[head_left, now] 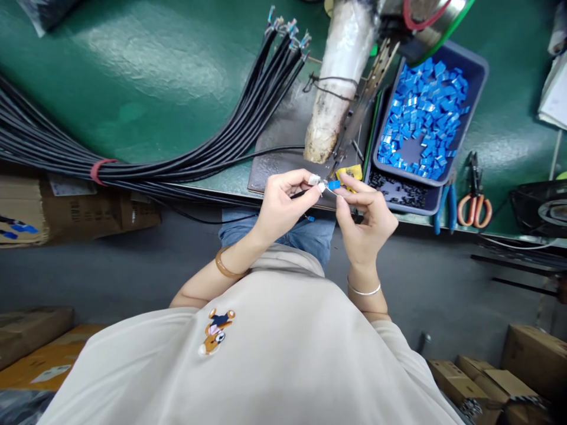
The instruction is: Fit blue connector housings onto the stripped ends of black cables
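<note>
Left of the grey rectangular plastic bin (477,88), heaped with small blue plastic connectors (427,118): left hand (282,203), fingers together, seemingly clamped on the near end of a thin whitish wire (330,190); exact grip hidden. Right hand (367,217), nearer the bin: thumb and index close at one small blue block-shaped connector (333,185), also left of the bin; firmness, can't tell. I'd brace the wire close to the block, keep both in line, pinch lightly, avoid kinks.

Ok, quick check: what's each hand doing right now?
Left hand: closed, holding a cable near its end.
Right hand: thumb and forefinger closed at the blue connector.
</note>
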